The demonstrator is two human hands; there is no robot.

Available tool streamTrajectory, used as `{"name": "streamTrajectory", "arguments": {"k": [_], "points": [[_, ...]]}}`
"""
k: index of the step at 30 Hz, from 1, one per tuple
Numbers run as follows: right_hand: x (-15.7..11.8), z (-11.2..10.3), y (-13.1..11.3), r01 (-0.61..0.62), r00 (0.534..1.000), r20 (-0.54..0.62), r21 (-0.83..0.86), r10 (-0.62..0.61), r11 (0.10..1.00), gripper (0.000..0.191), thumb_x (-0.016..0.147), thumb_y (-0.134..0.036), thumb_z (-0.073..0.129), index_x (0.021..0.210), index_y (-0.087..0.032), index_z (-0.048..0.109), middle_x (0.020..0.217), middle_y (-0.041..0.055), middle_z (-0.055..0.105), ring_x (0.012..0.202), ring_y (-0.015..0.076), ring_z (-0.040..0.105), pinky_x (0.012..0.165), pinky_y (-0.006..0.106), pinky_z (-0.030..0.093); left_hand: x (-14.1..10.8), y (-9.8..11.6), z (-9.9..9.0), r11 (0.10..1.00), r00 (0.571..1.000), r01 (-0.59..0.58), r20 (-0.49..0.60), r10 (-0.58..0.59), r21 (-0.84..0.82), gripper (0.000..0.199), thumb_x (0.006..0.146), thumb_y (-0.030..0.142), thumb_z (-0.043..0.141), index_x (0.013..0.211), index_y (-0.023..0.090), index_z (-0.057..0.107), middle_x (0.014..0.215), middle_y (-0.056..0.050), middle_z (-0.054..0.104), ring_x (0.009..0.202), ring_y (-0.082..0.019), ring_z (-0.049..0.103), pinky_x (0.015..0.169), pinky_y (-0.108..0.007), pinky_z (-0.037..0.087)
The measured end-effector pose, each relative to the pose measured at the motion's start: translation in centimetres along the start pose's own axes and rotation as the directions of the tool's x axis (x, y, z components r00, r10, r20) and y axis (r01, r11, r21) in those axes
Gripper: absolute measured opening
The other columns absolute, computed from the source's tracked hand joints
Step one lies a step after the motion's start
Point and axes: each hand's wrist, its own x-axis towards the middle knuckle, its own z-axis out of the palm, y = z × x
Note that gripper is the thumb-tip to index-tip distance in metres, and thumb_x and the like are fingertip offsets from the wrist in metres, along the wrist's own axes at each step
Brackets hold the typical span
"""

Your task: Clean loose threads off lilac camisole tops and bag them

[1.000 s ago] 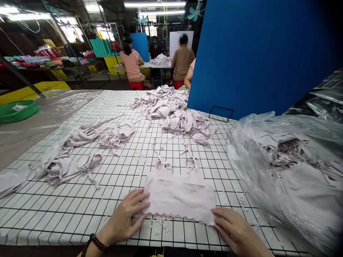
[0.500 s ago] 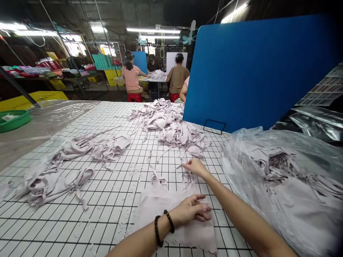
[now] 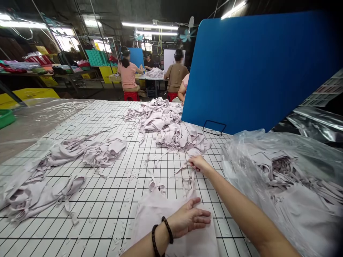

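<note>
The left hand (image 3: 190,218) is lying flat, palm down, on a pale lilac garment (image 3: 171,228) spread on the tabletop (image 3: 112,200) close to the person, its fingers loosely spread and pressing the cloth; a dark bead bracelet (image 3: 161,235) is sitting on the wrist. The right hand (image 3: 198,164) is reaching farther out over the tabletop and is pinching one of the garment's thin straps (image 3: 192,180) between thumb and fingertips (the rest of the fingers are curled in, so the exact grip is hard to make out). The second strap (image 3: 157,185) is lying bunched just beside the first.

The tabletop is showing a white surface with a black grid, dotted with small cloth scraps. Piles of the same lilac garments (image 3: 171,125) are lying beyond the right hand, and more are spreading along the left side (image 3: 80,153). A clear plastic bag (image 3: 284,185) stuffed with folded cloth is sitting at the right edge. A blue board (image 3: 254,67) is standing upright behind it on a wire stand. Farther back, other people (image 3: 128,73) are sitting on red stools at another table under strip lights.
</note>
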Motion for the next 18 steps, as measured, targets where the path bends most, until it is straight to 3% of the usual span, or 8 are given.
{"name": "streamTrajectory", "arguments": {"k": [3, 6, 11, 15, 18], "points": [[-0.1, -0.5, -0.2, 0.02, 0.997, 0.068, 0.105, -0.027, 0.994, 0.015, 0.071, -0.02, 0.063, 0.067, -0.016, 0.049, 0.053, -0.0007, 0.058, 0.038, 0.0058, 0.044, 0.033, 0.015, 0.032, 0.1, -0.1, -0.1, 1.0, 1.0, 0.004, 0.008, -0.004, 0.002, 0.084, 0.069, 0.024, 0.072, 0.136, 0.016, 0.022, 0.12, -0.018, 0.059, 0.094, -0.02, 0.066, 0.091, -0.036, 0.042], [-0.3, -1.4, -0.3, 0.063, 0.991, 0.107, 0.203, -0.086, 0.977, 0.015, 0.073, -0.022, 0.065, 0.076, -0.015, 0.052, 0.071, 0.005, 0.066, 0.046, 0.0068, 0.052, 0.037, 0.015, 0.04, 0.1, -0.1, -0.2, 1.0, 1.0, 0.008, 0.013, -0.008, 0.004, 0.084, 0.07, 0.025, 0.072, 0.136, 0.016, 0.022, 0.12, -0.018, 0.059, 0.094, -0.02, 0.066, 0.091, -0.036, 0.042], [-0.1, -2.5, 0.0, 0.158, 0.986, 0.003, 0.279, -0.165, 0.947, 0.029, 0.073, -0.023, 0.065, 0.097, -0.017, 0.049, 0.091, 0.0084, 0.069, 0.044, 0.0056, 0.048, 0.033, 0.015, 0.035, 0.1, -0.1, -0.2, 1.0, 1.0, 0.001, 0.015, -0.001, 0.012, 0.083, 0.071, 0.026, 0.071, 0.136, 0.016, 0.021, 0.12, -0.018, 0.059, 0.095, -0.02, 0.066, 0.091, -0.036, 0.042], [-0.1, -2.7, 0.4, 0.277, 0.96, -0.09, 0.18, -0.265, 0.944, 0.047, 0.074, -0.028, 0.063, 0.117, -0.017, 0.048, 0.09, 0.006, 0.069, 0.04, 0.0061, 0.043, 0.034, 0.018, 0.036, -0.1, 0.0, -0.1, 1.0, 1.0, -0.002, 0.011, 0.002, 0.022, 0.083, 0.071, 0.026, 0.071, 0.136, 0.016, 0.02, 0.12, -0.018, 0.059, 0.095, -0.02, 0.066, 0.093, -0.037, 0.042], [-0.6, -3.1, 0.6, 0.366, 0.929, -0.044, -0.047, -0.368, 0.929, 0.035, 0.077, -0.032, 0.057, 0.109, -0.017, 0.061, 0.087, 0.0041, 0.069, 0.041, 0.0072, 0.045, 0.041, 0.022, 0.041, -0.3, 0.1, 0.0, 1.0, 1.0, -0.004, 0.01, 0.003, 0.028, 0.083, 0.072, 0.026, 0.071, 0.137, 0.015, 0.02, 0.12, -0.018, 0.058, 0.096, -0.021, 0.065, 0.095, -0.038, 0.041]]}}
